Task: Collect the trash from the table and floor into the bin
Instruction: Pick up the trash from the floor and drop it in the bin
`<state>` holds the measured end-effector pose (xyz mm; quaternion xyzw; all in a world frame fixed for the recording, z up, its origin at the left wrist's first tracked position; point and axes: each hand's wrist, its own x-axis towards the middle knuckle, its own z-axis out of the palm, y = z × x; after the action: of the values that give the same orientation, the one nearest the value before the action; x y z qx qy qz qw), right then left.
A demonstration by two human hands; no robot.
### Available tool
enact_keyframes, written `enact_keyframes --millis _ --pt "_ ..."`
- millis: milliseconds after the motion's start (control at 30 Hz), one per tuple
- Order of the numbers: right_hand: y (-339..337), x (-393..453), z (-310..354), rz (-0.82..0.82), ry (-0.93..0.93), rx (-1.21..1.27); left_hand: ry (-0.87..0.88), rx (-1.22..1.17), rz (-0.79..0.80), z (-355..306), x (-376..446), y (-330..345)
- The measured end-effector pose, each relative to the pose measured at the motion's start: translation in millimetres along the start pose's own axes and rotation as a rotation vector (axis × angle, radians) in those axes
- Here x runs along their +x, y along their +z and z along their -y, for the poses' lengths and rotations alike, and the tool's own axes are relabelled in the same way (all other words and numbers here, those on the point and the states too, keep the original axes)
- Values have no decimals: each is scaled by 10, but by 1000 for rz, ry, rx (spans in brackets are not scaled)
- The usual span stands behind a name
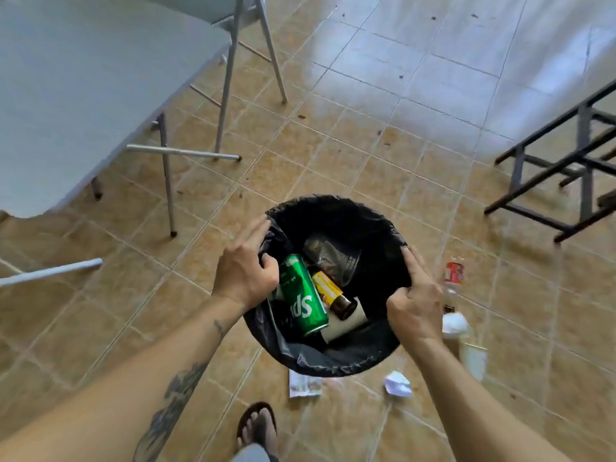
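Left hand has its fingers curled over the bin rim, thumb hooked inside and pinching the black liner; across the opening, the right hand does likewise, fingers folded tight on the liner's edge at the bin's right side. Both hands are clamped on plastic, nothing else in them. Inside the bin, a green can lies against the left wall, a small brown bottle just beside it, a white paper roll under that, and a dark crumpled wrapper toward the far side. Outside, trash waits: a crumpled paper ball and a flat printed wrapper on the tiles near the bin's near edge, and a clear plastic bottle with a red label plus a white wad and a clear cup just right of it. The grey table stands well to the bin's left. The risk, to my eye: that liner is thin and loosely draped, so a hard tug could slip it off the rim or tear it, and lifting unevenly could tip the can out.
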<state>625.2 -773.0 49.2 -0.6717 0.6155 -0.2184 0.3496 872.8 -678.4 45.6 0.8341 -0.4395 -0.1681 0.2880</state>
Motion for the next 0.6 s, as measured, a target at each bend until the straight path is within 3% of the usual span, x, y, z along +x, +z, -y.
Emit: enact_keyframes --millis 300,600 --pt "1431 658 -1142 -4 20 37 0 -11 -47 1148 614 1391" --pt "1842 1206 -1241 -43 -110 82 22 -82 -184 1449 1188 1708"
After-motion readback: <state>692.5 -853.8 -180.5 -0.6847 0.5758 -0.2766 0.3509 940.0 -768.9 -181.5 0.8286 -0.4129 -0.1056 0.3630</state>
